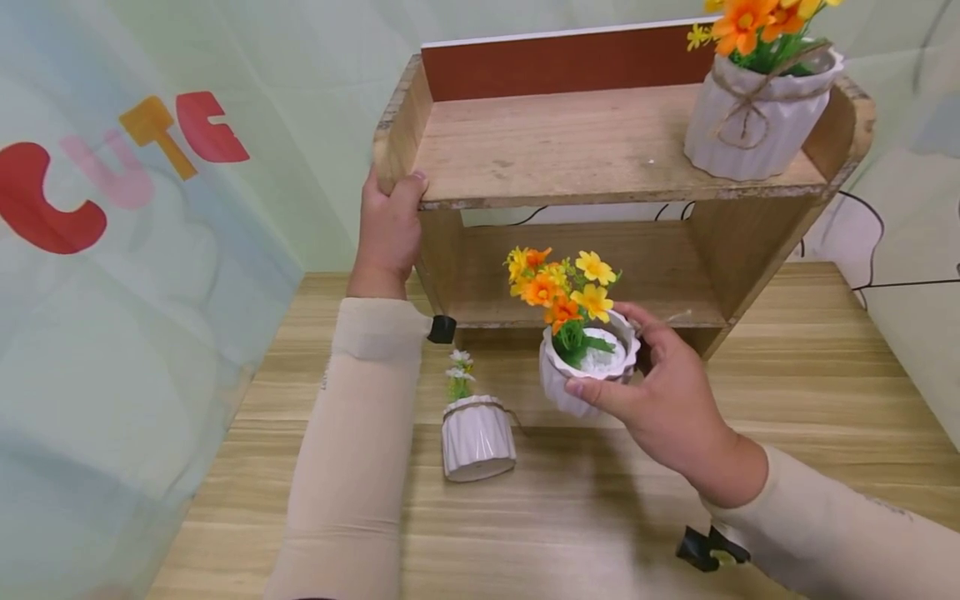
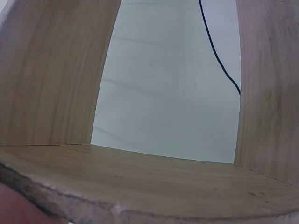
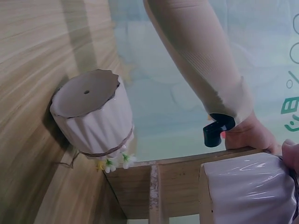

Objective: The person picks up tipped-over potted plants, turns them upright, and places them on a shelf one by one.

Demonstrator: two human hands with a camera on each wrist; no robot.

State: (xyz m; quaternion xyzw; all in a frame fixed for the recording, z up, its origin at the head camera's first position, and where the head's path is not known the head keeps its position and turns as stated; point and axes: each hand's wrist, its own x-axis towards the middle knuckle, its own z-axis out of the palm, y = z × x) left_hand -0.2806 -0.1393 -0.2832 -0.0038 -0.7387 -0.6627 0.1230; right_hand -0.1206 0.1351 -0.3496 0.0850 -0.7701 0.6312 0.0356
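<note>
My left hand (image 1: 390,229) grips the upper left side of a two-tier wooden shelf (image 1: 540,142), thumb over the top board's front edge. With thumb and fingers on its rim, my right hand (image 1: 671,400) holds a white fluted flower pot (image 1: 566,387) of orange and yellow flowers in front of the shelf's lower tier. In the right wrist view this pot (image 3: 247,186) shows its glossy side. A smaller-looking white pot (image 1: 477,442) with white flowers lies tipped over on the table, its base (image 3: 86,93) facing the right wrist camera.
Another white pot (image 1: 757,125) with orange flowers and a twine bow stands at the right end of the top board. A dark cable (image 1: 873,242) runs behind the shelf on the right. A printed curtain (image 1: 247,192) hangs left of the wooden table (image 1: 300,400).
</note>
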